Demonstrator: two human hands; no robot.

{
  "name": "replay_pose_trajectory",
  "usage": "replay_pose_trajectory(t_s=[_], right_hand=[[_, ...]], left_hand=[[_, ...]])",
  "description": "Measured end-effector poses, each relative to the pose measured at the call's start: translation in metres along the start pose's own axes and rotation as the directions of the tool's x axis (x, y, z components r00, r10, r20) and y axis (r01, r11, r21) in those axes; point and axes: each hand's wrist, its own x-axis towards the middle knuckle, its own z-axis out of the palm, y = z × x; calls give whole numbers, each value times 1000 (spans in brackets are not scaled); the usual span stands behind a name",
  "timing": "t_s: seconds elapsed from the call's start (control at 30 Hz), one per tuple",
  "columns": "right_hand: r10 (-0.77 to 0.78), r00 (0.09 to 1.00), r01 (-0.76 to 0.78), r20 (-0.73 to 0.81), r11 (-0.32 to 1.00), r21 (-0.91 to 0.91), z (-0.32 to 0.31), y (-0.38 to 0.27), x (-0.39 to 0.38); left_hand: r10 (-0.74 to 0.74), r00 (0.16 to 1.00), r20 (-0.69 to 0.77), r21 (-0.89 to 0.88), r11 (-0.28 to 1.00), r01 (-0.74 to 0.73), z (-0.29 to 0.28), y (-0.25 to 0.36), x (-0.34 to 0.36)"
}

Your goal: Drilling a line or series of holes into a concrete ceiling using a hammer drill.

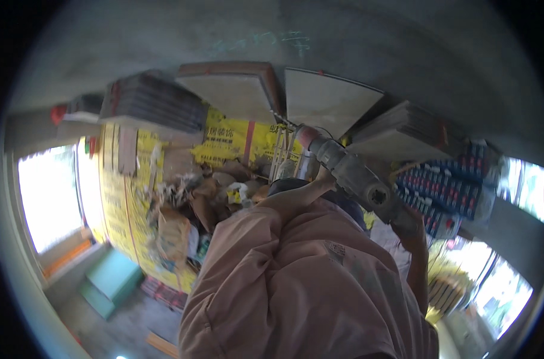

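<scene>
A grey, dusty rotary hammer (357, 179) with a reddish collar slants across the view in front of my chest. Its thin drill bit (285, 121) points up and to the left, by the gap between two leaning boards; whether the tip touches anything I cannot tell. My right hand (407, 225) is closed round the rear end of the tool. My left hand (326, 179) holds it from below, near the front of the body, with its fingers mostly hidden behind the tool.
Large boards (334, 102) lean along the grey wall, with stacked panels (158, 99) to their left. Yellow sheeting (227, 140) covers the floor, strewn with crumpled brown paper (175, 230). Dark blue boxes (442, 179) are stacked at right. A green box (114, 274) stands lower left.
</scene>
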Motion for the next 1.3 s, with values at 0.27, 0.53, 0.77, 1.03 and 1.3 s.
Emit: replay_pose_trajectory(t_s=[0.27, 0.53, 0.77, 1.03, 1.3], right_hand=[[51, 996, -57, 67, 993, 100, 62, -113, 26], [-113, 986, 109, 124, 993, 43, 31, -153, 75], [-202, 969, 178, 144, 970, 167, 8, -134, 74], [-210, 975, 221, -73, 955, 198, 40, -158, 49], [-253, 960, 268, -122, 955, 129, 58, -154, 38]], left_hand=[[-62, 962, 265, 84, 996, 41, -42, 15, 11], [-31, 963, 266, 225, 974, -30, -43, 6, 59], [-56, 952, 300, 304, 952, -40, -39, 18, 54], [-98, 916, 389, 380, 923, -63, -82, 13, 48], [-139, 892, 430, 442, 894, -74, -84, 20, 55]])
